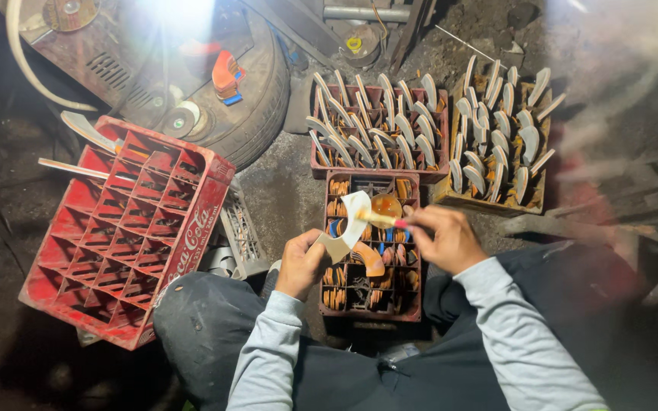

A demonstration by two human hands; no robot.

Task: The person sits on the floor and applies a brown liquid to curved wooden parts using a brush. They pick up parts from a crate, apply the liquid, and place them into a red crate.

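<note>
Left hand (301,262) grips the handle end of a pale curved blade (349,226) held over the dark red crate (370,308) between the knees, while right hand (445,237) pinches a thin brush (382,219) against the blade's upper face.

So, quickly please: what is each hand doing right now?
Left hand: closed, holding a curved pale blade.
Right hand: closed, holding a thin brush against the blade.
</note>
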